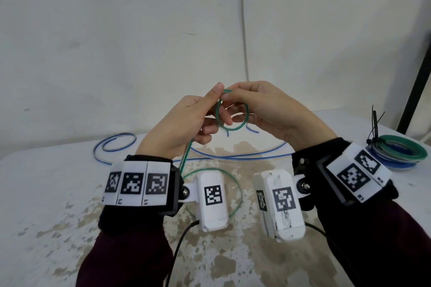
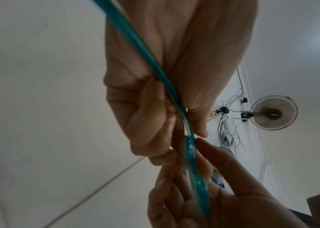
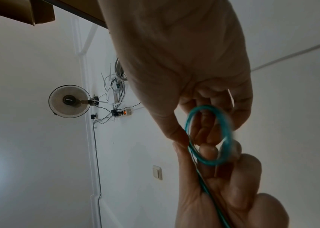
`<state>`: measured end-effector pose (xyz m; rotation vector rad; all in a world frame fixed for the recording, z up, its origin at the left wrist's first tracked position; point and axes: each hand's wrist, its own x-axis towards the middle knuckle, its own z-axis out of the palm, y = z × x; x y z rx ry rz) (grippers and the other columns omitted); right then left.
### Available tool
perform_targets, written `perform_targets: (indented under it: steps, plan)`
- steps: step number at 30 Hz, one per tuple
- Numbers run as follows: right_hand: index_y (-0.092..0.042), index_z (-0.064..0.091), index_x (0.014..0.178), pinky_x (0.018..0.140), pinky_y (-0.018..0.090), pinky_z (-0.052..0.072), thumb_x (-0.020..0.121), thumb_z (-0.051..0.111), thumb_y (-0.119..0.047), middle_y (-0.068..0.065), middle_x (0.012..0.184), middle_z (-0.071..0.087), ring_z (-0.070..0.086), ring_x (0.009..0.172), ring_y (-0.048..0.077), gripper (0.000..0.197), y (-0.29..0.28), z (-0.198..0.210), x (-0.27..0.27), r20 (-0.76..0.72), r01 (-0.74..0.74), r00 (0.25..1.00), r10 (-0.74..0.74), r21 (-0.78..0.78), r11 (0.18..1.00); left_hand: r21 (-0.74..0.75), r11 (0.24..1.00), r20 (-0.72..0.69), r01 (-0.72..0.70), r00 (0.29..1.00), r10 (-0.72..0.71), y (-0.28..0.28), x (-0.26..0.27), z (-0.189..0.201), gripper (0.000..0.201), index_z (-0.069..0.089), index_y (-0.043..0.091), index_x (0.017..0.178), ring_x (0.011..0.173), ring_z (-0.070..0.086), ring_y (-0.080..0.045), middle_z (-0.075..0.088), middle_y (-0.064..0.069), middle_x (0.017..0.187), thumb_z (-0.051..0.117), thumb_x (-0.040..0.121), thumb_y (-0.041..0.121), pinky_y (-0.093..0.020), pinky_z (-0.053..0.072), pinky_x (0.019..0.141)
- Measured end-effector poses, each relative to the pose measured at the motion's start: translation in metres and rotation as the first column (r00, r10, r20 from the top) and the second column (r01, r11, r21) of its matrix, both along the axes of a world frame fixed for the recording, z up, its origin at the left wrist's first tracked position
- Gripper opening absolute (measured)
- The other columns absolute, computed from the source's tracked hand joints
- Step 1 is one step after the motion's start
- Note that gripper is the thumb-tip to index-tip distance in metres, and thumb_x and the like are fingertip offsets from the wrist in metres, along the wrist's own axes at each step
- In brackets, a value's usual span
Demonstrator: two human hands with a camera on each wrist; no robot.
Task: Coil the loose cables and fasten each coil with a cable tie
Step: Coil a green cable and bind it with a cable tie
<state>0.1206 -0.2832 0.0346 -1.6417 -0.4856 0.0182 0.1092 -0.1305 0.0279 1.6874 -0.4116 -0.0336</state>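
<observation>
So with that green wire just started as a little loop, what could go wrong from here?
The green cable has only one small loop, pinched by the left hand and right hand; it could spring open if either slips. Its tail trails down beside the blue cable on the table and might snag or tangle as it is drawn up.

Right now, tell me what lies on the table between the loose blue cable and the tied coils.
Head view: bare table between blue cable and tied coils.

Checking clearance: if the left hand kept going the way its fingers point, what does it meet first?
The left hand points up and right, so it likely meets the right hand first; both already pinch the green cable loop together. Depth is unclear.
</observation>
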Motion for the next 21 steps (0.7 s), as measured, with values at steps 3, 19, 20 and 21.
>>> perform_targets:
  steps: [3, 19, 20, 21]
  plan:
    - [-0.003, 0.063, 0.093, 0.079, 0.03, 0.046, 0.091, 0.057, -0.012, 0.008, 0.084, 0.065, 0.063, 0.074, 0.016, 0.01, -0.001, 0.0, 0.003, -0.022, 0.046, 0.999, -0.044, 0.078, 0.996, 0.015, 0.999, 0.043, -0.036, 0.998, 0.035, 0.0, -0.001, 0.001, 0.051, 0.06, 0.007, 0.067, 0.045, 0.035, -0.01, 0.062, 0.001, 0.07, 0.041, 0.097, 0.044, -0.02, 0.021, 0.043]
    - [-0.005, 0.063, 0.085, 0.07, 0.022, 0.055, 0.091, 0.053, -0.002, 0.005, 0.074, 0.064, 0.064, 0.067, 0.013, 0.012, -0.004, 0.008, 0.001, -0.092, 0.039, 0.996, -0.004, 0.384, 0.922, 0.037, 0.998, 0.146, 0.049, 0.988, -0.054, 0.01, -0.007, 0.008, 0.033, 0.053, 0.011, 0.082, 0.04, 0.02, -0.007, 0.037, 0.003, 0.053, 0.032, 0.103, 0.026, -0.016, 0.016, 0.039]
    - [-0.006, 0.062, 0.088, 0.071, 0.024, 0.056, 0.091, 0.053, -0.002, 0.005, 0.073, 0.064, 0.064, 0.067, 0.014, 0.011, -0.005, 0.009, -0.001, -0.072, 0.003, 0.997, 0.021, 0.326, 0.945, 0.055, 0.997, 0.157, 0.046, 0.986, -0.054, 0.014, -0.007, 0.009, 0.034, 0.054, 0.011, 0.08, 0.041, 0.019, -0.007, 0.035, 0.004, 0.053, 0.034, 0.103, 0.025, -0.016, 0.015, 0.039]
    - [-0.006, 0.061, 0.09, 0.074, 0.026, 0.057, 0.092, 0.052, -0.004, 0.004, 0.073, 0.063, 0.063, 0.067, 0.016, 0.009, -0.008, 0.011, -0.003, -0.057, -0.045, 0.996, 0.063, 0.273, 0.961, 0.081, 0.996, 0.168, 0.04, 0.984, -0.053, 0.019, -0.009, 0.01, 0.034, 0.056, 0.011, 0.079, 0.042, 0.018, -0.008, 0.034, 0.004, 0.053, 0.035, 0.102, 0.024, -0.016, 0.015, 0.039]
